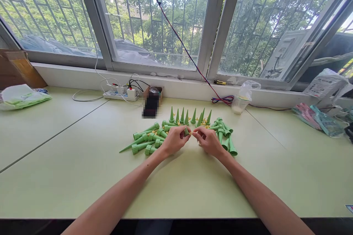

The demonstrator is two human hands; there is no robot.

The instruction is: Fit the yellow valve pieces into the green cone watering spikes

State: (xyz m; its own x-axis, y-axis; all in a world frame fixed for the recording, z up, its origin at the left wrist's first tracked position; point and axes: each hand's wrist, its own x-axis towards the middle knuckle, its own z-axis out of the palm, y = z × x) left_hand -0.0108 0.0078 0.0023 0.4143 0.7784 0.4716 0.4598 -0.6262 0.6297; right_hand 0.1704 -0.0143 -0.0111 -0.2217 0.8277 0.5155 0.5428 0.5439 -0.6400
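My left hand (177, 140) is closed on a small green cone piece (186, 131) above the middle of the table. Against its tip side, my right hand (208, 140) pinches a small yellow part (191, 133), and the fingertips of both hands nearly meet. Several green cones (182, 116) stand upright behind the hands, with small yellow pieces among them. Green spikes with ribbed caps (142, 141) lie in a loose pile left of my left hand. More green spikes (232, 145) lie beside my right hand.
Along the windowsill are a white power strip (121, 94), a small box (152, 99), a plastic cup in a bag (241, 102) and a coiled red-blue cable (224, 100). A plastic bag (23, 96) lies at far left; pink and teal packages (317, 118) lie at right.
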